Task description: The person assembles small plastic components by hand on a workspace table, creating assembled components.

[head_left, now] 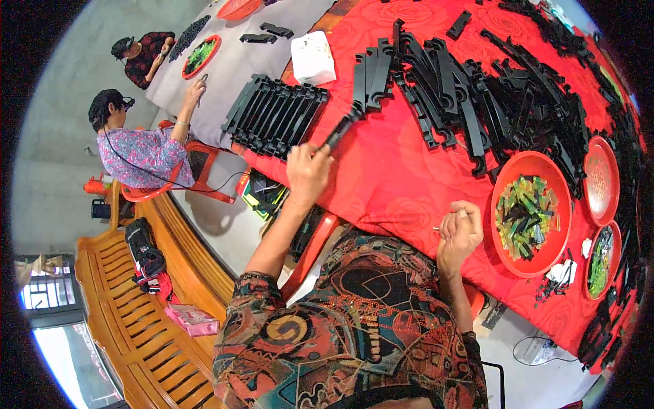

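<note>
A red-clothed counter (402,184) fills the frame's centre, black plastic strips (477,102) heaped at upper right. At centre, the left hand (308,170) grips one black strip (343,127); right of centre, the right hand (460,232) pinches a small pin (437,229) beside a red bowl (507,184).

Light: you work in bright, even daylight, shadows soft.
Edges: fisheye bends lines; corners black.
Focus: mostly sharp.

Grey concrete floor (75,102), wooden bench (129,320) (slatted), barred window (44,290) bright at left.
</note>
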